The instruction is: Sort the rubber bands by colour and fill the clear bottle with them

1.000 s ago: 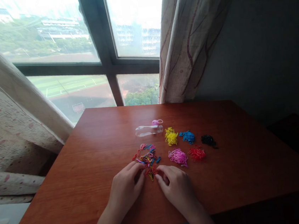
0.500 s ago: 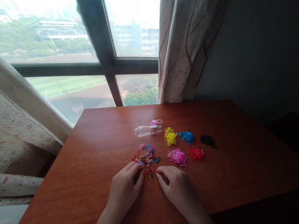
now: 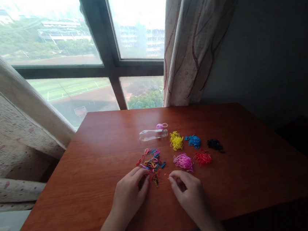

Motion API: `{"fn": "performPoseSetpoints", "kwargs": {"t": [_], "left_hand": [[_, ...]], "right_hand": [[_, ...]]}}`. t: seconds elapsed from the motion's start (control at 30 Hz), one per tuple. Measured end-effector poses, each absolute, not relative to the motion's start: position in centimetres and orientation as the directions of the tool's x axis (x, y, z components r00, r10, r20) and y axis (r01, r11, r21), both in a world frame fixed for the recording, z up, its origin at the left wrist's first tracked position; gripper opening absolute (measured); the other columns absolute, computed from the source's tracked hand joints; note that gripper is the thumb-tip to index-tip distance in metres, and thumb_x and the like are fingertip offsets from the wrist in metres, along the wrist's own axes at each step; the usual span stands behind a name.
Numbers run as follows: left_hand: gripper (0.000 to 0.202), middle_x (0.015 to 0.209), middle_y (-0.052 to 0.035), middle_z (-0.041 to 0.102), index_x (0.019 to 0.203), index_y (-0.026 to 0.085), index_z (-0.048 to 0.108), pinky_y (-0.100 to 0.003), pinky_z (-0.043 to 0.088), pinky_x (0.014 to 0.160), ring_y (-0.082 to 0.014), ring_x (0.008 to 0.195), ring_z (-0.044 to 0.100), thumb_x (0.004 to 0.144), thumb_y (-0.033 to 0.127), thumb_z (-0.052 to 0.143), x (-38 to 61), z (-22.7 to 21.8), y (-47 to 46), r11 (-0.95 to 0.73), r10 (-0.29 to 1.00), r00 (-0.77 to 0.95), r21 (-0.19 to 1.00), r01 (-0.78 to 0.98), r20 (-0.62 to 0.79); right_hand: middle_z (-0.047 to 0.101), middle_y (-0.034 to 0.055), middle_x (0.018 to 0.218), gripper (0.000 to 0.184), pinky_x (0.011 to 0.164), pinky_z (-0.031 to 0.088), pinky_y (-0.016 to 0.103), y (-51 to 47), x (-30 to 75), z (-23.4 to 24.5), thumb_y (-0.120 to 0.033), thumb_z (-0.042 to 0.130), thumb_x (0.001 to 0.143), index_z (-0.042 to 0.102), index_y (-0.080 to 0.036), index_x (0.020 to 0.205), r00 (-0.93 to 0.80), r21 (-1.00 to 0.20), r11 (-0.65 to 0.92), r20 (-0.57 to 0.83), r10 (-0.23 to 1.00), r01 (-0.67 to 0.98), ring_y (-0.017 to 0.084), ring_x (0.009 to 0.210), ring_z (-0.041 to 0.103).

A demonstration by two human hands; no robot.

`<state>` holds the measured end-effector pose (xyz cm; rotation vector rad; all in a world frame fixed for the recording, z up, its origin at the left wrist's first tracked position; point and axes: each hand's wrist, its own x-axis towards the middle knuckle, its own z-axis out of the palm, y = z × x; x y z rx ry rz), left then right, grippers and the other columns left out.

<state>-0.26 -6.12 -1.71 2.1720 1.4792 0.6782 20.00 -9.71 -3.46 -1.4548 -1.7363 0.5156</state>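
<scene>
My right hand point(image 3: 187, 189) has thumb and index finger pinched on a small red loop point(image 3: 166, 176), just right of the mixed pile. At the pile's near left edge my left hand point(image 3: 130, 188) rests with fingers curled and fingertips close together. Something reddish shows by those fingertips, but I cannot make out whether they hold it. The mixed pile point(image 3: 153, 162) has small narrow loops in red, pink, blue, yellow and dark colours. Whether they are pins or bands is too small to tell.
Single-colour piles lie to the right: yellow point(image 3: 176, 141), blue point(image 3: 193, 141), black point(image 3: 214, 144), pink point(image 3: 183, 162) and red point(image 3: 203, 158). Behind, a clear bottle point(image 3: 152, 134) lies on its side by a pink ringed cap point(image 3: 161, 126). The wooden table point(image 3: 93, 166) meets a window and curtains.
My right hand has moved a little to the right, away from the mixed pile, carrying a red loop. My left hand has stayed almost where it was.
</scene>
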Motion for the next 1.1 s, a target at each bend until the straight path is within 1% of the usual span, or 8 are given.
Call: {"fn": "performPoseSetpoints", "kwargs": {"t": [0.13, 0.3, 0.37, 0.47, 0.67, 0.8, 0.97, 1.1], "left_hand": [[0.014, 0.096, -0.0008, 0.071, 0.093, 0.025, 0.065, -0.025, 0.049, 0.072, -0.0173, 0.086, 0.068, 0.091, 0.023, 0.052, -0.2, -1.6, -6.3, -0.352, 0.934, 0.317, 0.578, 0.737, 0.165], [0.014, 0.094, -0.0001, 0.071, 0.092, 0.026, 0.065, -0.025, 0.049, 0.07, -0.017, 0.084, 0.068, 0.091, 0.023, 0.052, -0.2, -1.5, -6.2, -0.354, 0.934, 0.313, 0.575, 0.737, 0.174], [0.013, 0.095, 0.0001, 0.071, 0.092, 0.026, 0.065, -0.025, 0.049, 0.071, -0.0171, 0.085, 0.068, 0.091, 0.023, 0.052, -0.2, -1.6, -6.2, -0.35, 0.935, 0.31, 0.577, 0.738, 0.17], [0.013, 0.097, 0.0003, 0.071, 0.092, 0.026, 0.065, -0.025, 0.049, 0.072, -0.0173, 0.086, 0.068, 0.091, 0.022, 0.053, -0.2, -1.6, -6.2, -0.344, 0.937, 0.307, 0.578, 0.74, 0.165], [0.013, 0.097, 0.0007, 0.071, 0.093, 0.026, 0.065, -0.025, 0.048, 0.072, -0.0171, 0.087, 0.068, 0.091, 0.023, 0.052, -0.3, -1.7, -6.3, -0.336, 0.94, 0.306, 0.579, 0.743, 0.153], [0.014, 0.096, -0.0001, 0.071, 0.093, 0.026, 0.065, -0.025, 0.049, 0.071, -0.0175, 0.086, 0.068, 0.091, 0.023, 0.052, -0.3, -1.6, -6.3, -0.343, 0.937, 0.31, 0.57, 0.746, 0.159], [0.014, 0.095, -0.0002, 0.072, 0.092, 0.026, 0.065, -0.025, 0.049, 0.07, -0.0176, 0.085, 0.068, 0.091, 0.023, 0.052, -0.2, -1.4, -6.3, -0.343, 0.938, 0.309, 0.564, 0.751, 0.159], [0.014, 0.097, -0.0006, 0.071, 0.093, 0.026, 0.066, -0.025, 0.05, 0.073, -0.0178, 0.087, 0.068, 0.091, 0.021, 0.052, -0.2, -1.4, -6.2, -0.347, 0.936, 0.313, 0.571, 0.744, 0.162]], "right_hand": [[0.068, 0.0027, 0.07, 0.022, 0.059, 0.047, 0.023, -10.1, 23.4, -3.0, -0.033, 0.053, 0.092, 0.069, -0.02, 0.085, 0.178, -0.752, 0.147, 0.333, 0.926, 0.643, 0.015, 0.059, 0.062], [0.07, 0.0067, 0.07, 0.035, 0.057, 0.048, 0.026, -8.9, 29.7, -2.9, -0.05, 0.057, 0.086, 0.071, -0.018, 0.085, 0.448, -0.701, -0.108, 0.322, 0.834, 0.705, 0.02, 0.062, 0.065], [0.07, 0.0069, 0.068, 0.04, 0.056, 0.047, 0.027, -8.4, 31.5, -3.2, -0.055, 0.056, 0.085, 0.072, -0.018, 0.083, 0.473, -0.668, -0.175, 0.294, 0.831, 0.723, 0.02, 0.06, 0.064], [0.07, 0.007, 0.069, 0.043, 0.057, 0.046, 0.028, -8.0, 32.8, -3.7, -0.058, 0.054, 0.085, 0.072, -0.018, 0.084, 0.465, -0.64, -0.214, 0.252, 0.849, 0.738, 0.021, 0.061, 0.065], [0.072, 0.0083, 0.073, 0.041, 0.059, 0.048, 0.027, -8.6, 31.7, -3.5, -0.054, 0.055, 0.086, 0.072, -0.017, 0.088, 0.496, -0.682, -0.206, 0.261, 0.828, 0.702, 0.022, 0.066, 0.068], [0.072, 0.0068, 0.074, 0.032, 0.06, 0.05, 0.025, -9.4, 28.5, -2.9, -0.047, 0.055, 0.089, 0.071, -0.018, 0.087, 0.402, -0.716, -0.065, 0.311, 0.861, 0.695, 0.019, 0.064, 0.067], [0.07, 0.0041, 0.073, 0.024, 0.06, 0.049, 0.023, -9.8, 23.6, -3.1, -0.031, 0.049, 0.095, 0.069, -0.02, 0.087, 0.116, -0.7, 0.163, 0.333, 0.936, 0.695, 0.017, 0.062, 0.065], [0.069, 0.0017, 0.072, 0.019, 0.063, 0.046, 0.024, -9.6, 21.2, -3.4, -0.022, 0.049, 0.093, 0.067, -0.021, 0.085, -0.067, -0.644, 0.265, 0.315, 0.947, 0.718, 0.015, 0.064, 0.064]]}}
